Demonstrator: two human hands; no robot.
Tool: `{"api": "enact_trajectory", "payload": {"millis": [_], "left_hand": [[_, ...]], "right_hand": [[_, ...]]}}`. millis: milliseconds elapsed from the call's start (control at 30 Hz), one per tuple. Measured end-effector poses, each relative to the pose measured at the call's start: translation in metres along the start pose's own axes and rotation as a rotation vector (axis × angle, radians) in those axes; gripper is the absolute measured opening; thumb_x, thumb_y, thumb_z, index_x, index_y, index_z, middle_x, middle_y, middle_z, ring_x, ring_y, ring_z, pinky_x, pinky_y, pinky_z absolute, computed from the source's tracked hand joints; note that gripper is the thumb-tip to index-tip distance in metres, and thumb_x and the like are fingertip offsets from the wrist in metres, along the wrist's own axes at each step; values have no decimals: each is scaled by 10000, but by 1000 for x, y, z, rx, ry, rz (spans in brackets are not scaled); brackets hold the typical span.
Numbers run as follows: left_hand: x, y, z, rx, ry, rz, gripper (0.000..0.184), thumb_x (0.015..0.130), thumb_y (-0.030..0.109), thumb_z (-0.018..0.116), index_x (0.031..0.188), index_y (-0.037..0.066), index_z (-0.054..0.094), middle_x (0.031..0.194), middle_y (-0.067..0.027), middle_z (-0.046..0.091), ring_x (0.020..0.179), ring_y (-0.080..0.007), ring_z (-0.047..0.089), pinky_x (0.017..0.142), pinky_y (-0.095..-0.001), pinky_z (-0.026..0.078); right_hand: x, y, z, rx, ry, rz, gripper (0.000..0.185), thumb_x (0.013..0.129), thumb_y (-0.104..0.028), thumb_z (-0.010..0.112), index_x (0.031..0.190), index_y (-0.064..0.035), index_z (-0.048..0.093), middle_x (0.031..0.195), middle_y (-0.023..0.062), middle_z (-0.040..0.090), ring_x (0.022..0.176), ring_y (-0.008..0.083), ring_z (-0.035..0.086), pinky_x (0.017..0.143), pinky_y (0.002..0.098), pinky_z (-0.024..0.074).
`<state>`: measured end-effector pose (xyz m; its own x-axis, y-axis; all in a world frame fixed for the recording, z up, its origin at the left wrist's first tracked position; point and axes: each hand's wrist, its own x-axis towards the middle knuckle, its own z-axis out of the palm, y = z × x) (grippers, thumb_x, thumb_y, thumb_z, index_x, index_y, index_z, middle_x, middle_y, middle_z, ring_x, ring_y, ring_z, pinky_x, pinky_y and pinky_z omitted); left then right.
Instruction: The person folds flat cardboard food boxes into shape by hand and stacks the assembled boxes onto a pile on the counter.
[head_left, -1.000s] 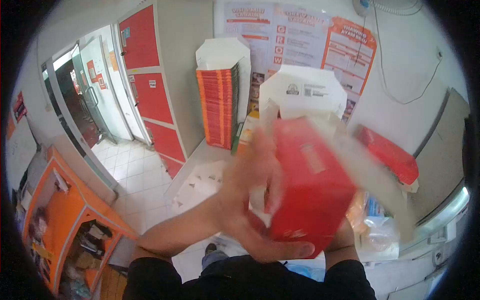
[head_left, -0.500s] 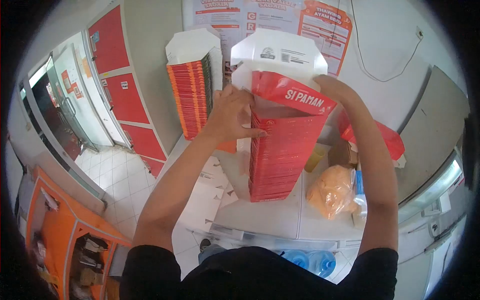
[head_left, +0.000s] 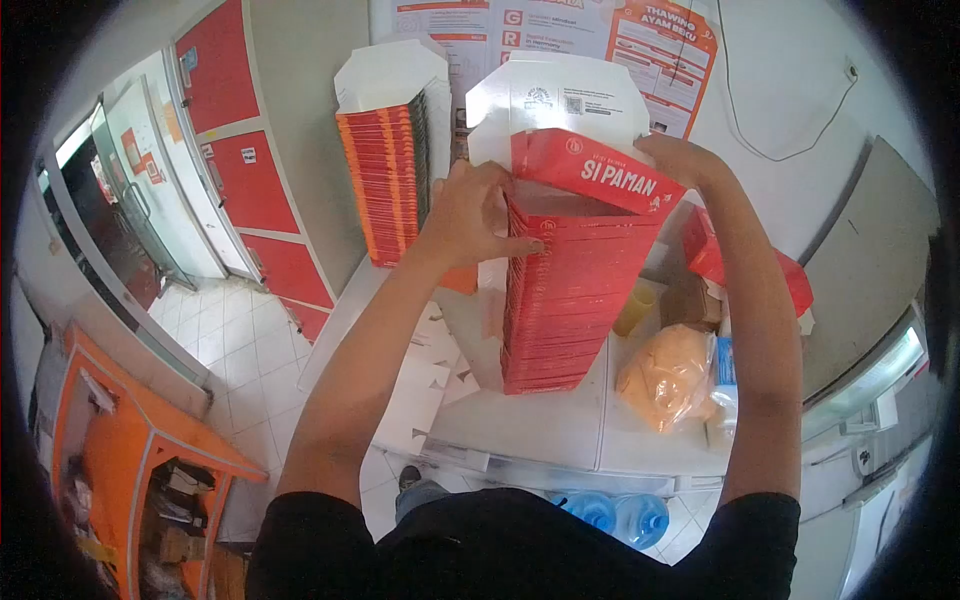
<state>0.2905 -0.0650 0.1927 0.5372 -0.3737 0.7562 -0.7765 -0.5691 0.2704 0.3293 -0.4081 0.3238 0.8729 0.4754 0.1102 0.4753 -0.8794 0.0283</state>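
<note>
A tall stack of nested red cardboard food boxes (head_left: 565,300) stands on the white table in front of me. The top food box (head_left: 600,172) reads "SI PAMAN" on its red front panel, and its white lid flap rises behind. My left hand (head_left: 470,215) grips the stack's upper left edge, with the thumb across the front and the fingers at the side. At the back right corner of the top box, my right hand (head_left: 685,165) is closed on its edge; its fingertips are hidden behind the cardboard.
Left of it stands another stack of red-orange boxes (head_left: 385,185). To the right are a clear bag of orange stuff (head_left: 665,378), a yellow cup (head_left: 634,310), a brown carton (head_left: 690,303) and a red box (head_left: 790,280). White cardboard pieces (head_left: 410,400) overhang the table's left front; blue water jugs (head_left: 640,520) stand below.
The top box's red front panel has swung slightly up and right, along with my right hand. My left hand keeps its hold at the left edge. The view has shifted a little.
</note>
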Motion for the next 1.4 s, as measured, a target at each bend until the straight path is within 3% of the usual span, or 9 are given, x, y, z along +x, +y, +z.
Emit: {"api": "enact_trajectory", "payload": {"millis": [133,333,433,533,667,933,1133,1233,1400], "left_hand": [[2,-4,8,-70,19,104,679,556,412,982,1057,103,644,1066,-38,640,1041,-279,539,935,-435,432],[-3,7,2,-85,-22,-110,634,585,426,982,1010,91,652,1111,-66,641,1077,-286,538,955,-441,444],[-2,-4,10,-112,-36,-43,689,571,481,983,1016,91,630,1128,-69,637,1105,-279,536,943,-439,454],[-2,-9,11,57,244,230,732,568,512,974,1036,86,606,1131,-85,633,1125,-296,523,972,-448,453],[1,-10,15,180,124,202,760,590,550,951,1060,65,602,1142,-128,626,1113,-326,579,970,-454,482],[9,2,5,-25,-138,-79,752,614,509,952,1128,67,627,1189,-158,612,1167,-358,600,964,-455,499],[-7,6,11,-46,159,205,611,637,398,960,1065,120,623,1362,-167,542,1422,-379,377,1134,-530,351],[-8,17,7,35,234,343,534,675,316,950,1048,137,612,1366,-131,562,1392,-332,438,1118,-543,358],[-14,18,11,-175,142,208,497,693,253,941,1064,135,631,1305,-64,630,1317,-301,526,1092,-485,390]], "right_hand": [[1,-13,-5,-104,-89,116,586,782,-388,793,1215,-11,675,1271,228,678,1165,378,659,964,425,520],[3,-1,1,-102,-24,32,529,822,-336,769,1217,0,663,1230,217,693,1138,359,667,966,422,510],[9,21,14,15,11,-35,481,837,-326,759,1181,0,678,1175,206,709,1094,314,676,946,401,508],[12,26,15,37,-4,-13,436,847,-314,754,1144,1,696,1139,198,726,1040,267,679,920,383,510],[7,15,8,72,-106,51,408,839,-290,763,1123,-2,710,1129,192,742,1003,244,688,898,378,518],[3,-3,-9,-7,-99,43,593,741,-335,823,1203,13,689,1171,239,722,1089,352,697,909,409,535],[14,-17,2,-44,-35,256,550,675,-225,793,1148,42,709,1162,266,716,1066,360,708,842,432,561],[21,-12,8,-94,-33,282,465,654,-165,747,1052,73,717,1117,286,716,1022,395,714,802,454,574],[19,-24,9,-190,-143,326,424,678,-167,697,1006,103,695,1006,315,716,992,422,713,810,467,576]]}}
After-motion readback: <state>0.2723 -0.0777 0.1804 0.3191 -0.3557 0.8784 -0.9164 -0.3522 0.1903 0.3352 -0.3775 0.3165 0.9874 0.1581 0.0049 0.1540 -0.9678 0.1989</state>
